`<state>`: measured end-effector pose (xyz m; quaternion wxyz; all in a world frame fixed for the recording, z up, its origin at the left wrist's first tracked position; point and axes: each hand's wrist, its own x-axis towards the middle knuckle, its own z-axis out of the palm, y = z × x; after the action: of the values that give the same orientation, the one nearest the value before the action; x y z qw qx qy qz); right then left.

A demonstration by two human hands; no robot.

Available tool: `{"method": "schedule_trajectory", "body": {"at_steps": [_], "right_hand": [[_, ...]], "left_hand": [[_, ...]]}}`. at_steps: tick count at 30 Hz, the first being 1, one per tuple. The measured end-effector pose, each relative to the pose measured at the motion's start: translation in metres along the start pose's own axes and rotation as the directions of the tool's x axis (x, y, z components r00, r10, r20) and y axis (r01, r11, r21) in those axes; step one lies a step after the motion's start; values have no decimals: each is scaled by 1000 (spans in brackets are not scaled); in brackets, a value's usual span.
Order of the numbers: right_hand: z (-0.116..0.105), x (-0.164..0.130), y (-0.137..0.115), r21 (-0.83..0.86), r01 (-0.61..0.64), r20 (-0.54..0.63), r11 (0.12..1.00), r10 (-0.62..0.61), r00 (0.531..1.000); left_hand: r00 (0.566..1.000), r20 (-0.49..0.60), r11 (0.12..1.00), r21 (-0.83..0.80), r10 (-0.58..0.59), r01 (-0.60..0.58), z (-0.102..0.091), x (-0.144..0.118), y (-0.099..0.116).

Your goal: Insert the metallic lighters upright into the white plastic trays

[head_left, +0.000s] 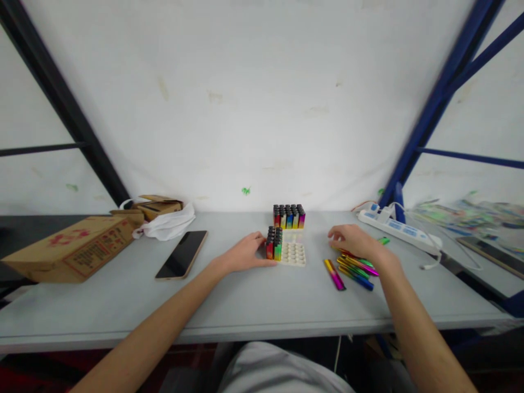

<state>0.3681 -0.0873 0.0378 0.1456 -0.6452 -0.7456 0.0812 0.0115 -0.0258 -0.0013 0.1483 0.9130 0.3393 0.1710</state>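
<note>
— Report your left hand.
— My left hand [245, 255] lies flat on the table [254, 300], fingers loose and gripping nothing, touching the left edge of the white tray [295, 254], where lighters [274, 243] stand upright in the left-most slots.
— And the right?
— My right hand [355, 241] hovers curled over the loose lighters [354, 268] lying right of the tray; whether it grips one I cannot tell. A full tray [289, 216] stands behind.

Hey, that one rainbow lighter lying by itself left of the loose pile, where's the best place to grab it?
Probably pinch the lone lighter across its narrow long sides at mid-body, coming from above. It lies flat on the table, apart from the pile, so both sides look free.
</note>
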Motion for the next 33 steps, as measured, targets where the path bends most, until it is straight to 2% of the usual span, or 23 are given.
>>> {"method": "schedule_trajectory", "body": {"at_steps": [4, 8, 12, 16, 20, 25, 28, 31, 33], "right_hand": [[-3, -1, 28, -51, -58, 39, 997, 60, 997], [7, 1, 33, -52, -26, 46, 998, 28, 999], [12, -3, 33, -54, 84, 52, 995, -82, 995], [0, -12, 30, 0, 162, -31, 987, -162, 986], [-15, -13, 19, 23, 137, -79, 990, -135, 988], [-13, -4, -3, 245, 96, -184, 965, -51, 982], [-5, 2, -16, 475, 123, -206, 872, -26, 978], [4, 6, -29, 711, 133, -164, 690, -20, 986], [7, 6, -37, 805, 115, -127, 581, -21, 992]], "left_hand": [[1000, 2, 1000, 6, -3, 3, 0, 0, 0], [1000, -9, 1000, 1, -11, 11, 0, 0, -1], [1000, 1, 1000, 17, -14, 14, 0, 0, 1], [1000, 5, 1000, 14, 0, 0, 0, 0, 1], [1000, -18, 1000, -7, -3, 3, 0, 1, 1], [1000, -3, 1000, -4, -6, 6, -1, 1, 1], [1000, 1, 1000, 8, -8, 8, -1, 1, 1], [1000, 10, 1000, 5, -3, 3, -1, 0, 0], [1000, 4, 1000, 0, -1, 1, 0, 0, 0]]}}
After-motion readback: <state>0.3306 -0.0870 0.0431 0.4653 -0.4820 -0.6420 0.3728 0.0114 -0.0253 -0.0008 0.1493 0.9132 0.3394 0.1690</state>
